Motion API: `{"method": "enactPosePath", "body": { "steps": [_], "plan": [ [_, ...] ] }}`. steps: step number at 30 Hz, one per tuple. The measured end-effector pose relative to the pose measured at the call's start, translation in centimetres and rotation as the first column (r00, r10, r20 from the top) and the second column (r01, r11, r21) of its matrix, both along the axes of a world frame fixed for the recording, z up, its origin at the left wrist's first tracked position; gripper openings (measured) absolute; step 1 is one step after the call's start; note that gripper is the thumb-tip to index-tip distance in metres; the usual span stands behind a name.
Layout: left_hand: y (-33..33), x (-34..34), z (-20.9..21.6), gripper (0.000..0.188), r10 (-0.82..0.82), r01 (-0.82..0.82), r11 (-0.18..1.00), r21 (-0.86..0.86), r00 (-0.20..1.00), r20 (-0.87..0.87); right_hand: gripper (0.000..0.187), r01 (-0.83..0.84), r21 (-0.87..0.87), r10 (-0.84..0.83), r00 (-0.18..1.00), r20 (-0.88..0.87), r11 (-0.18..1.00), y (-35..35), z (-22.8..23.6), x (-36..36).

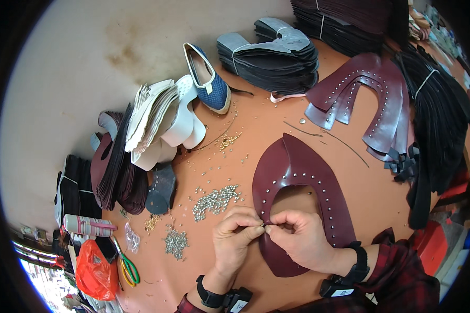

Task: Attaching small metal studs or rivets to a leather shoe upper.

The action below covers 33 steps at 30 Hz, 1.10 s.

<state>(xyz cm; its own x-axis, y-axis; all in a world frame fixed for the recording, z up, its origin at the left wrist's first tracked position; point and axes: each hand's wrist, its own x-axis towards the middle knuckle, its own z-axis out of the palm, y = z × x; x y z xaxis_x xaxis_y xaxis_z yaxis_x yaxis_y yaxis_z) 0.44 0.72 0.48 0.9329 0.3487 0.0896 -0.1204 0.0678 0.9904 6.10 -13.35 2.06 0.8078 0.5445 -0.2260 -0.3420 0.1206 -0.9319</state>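
Note:
A maroon leather shoe upper [309, 166], curved round an opening and set with a row of silver studs, lies in front of me. At the left arm of this upper, the fingertips of both hands meet. My left hand [236, 236] is closed, thumb and forefinger pinching the leather there. My right hand [303, 237] is closed too, its fingertips against the left hand's and its wrist across the upper's right arm. Any small stud between the fingertips is hidden. Left of my hands lies a heap of silver studs [214, 202], and a second pile of small metal pieces [176, 243] sits nearer.
Finished studded uppers [384, 99] lie at the far right, beside tied black pieces [438, 109]. A blue shoe [212, 91] stands behind, near white pieces [185, 122]. Green-and-yellow-handled pliers [128, 268] and a red plastic bag [95, 274] are at the left edge.

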Motion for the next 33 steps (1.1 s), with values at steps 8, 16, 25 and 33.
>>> {"method": "enactPosePath", "body": {
  "steps": [8, 16, 25, 33],
  "plan": [
    [0.0, 0.1, 0.1, 0.012, -0.042, 0.043, 0.994, -0.105, 0.999, 0.01, 0.007, -0.008, -0.051, 0.011, 0.999, 0.052, 0.999, 0.1, 0.6, 0.3],
    [0.3, 0.3, 0.1, 0.009, -0.103, 0.09, 0.965, -0.248, 0.994, -0.04, 0.006, 0.009, -0.05, -0.002, 0.99, 0.14, 0.999, 0.1, 0.9, 0.3],
    [-0.1, 0.2, 0.5, 0.01, -0.071, 0.07, 0.994, 0.088, 0.997, 0.013, 0.004, 0.013, -0.019, -0.012, 1.0, 0.024, 1.0, 0.2, 0.5, 0.4],
    [0.2, 0.2, 0.7, 0.01, -0.086, 0.057, 0.948, 0.313, 0.993, 0.078, 0.005, -0.007, -0.061, 0.008, 1.0, 0.025, 0.998, 0.1, 0.9, 0.5]
  ]
}}
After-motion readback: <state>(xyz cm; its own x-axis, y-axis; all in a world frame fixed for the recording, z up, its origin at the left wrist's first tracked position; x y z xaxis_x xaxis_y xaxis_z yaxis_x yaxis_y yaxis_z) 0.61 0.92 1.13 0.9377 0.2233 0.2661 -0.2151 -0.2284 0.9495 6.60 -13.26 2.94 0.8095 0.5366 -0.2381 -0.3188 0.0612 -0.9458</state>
